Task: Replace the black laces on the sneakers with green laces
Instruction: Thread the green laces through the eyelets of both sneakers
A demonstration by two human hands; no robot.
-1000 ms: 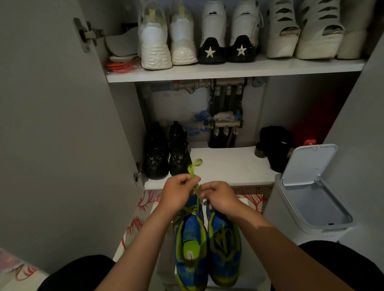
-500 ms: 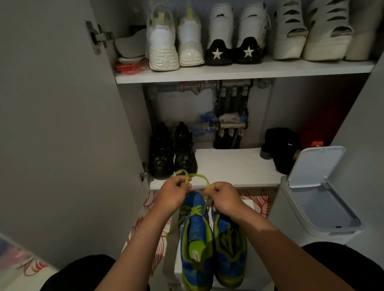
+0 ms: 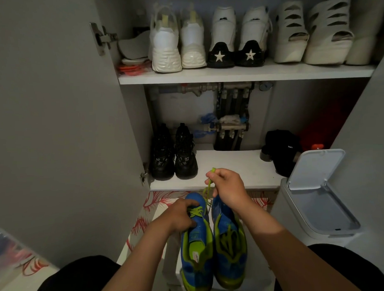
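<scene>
Green lace (image 3: 209, 186) now pinched by right grip (image 3: 227, 188) alone; left grip (image 3: 180, 216) dropped, clasping blue sneaker (image 3: 197, 243).

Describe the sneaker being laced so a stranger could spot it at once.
Start at the open shoe cupboard and drop below its lower shelf, where a blue-and-green pair sits side by side in front of the person. Take the left sneaker. Unlike the right sneaker, it is gripped by the left hand, and a green lace runs up from it to the pinching right hand.

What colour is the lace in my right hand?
The lace is bright green; head view shows it best.
</scene>
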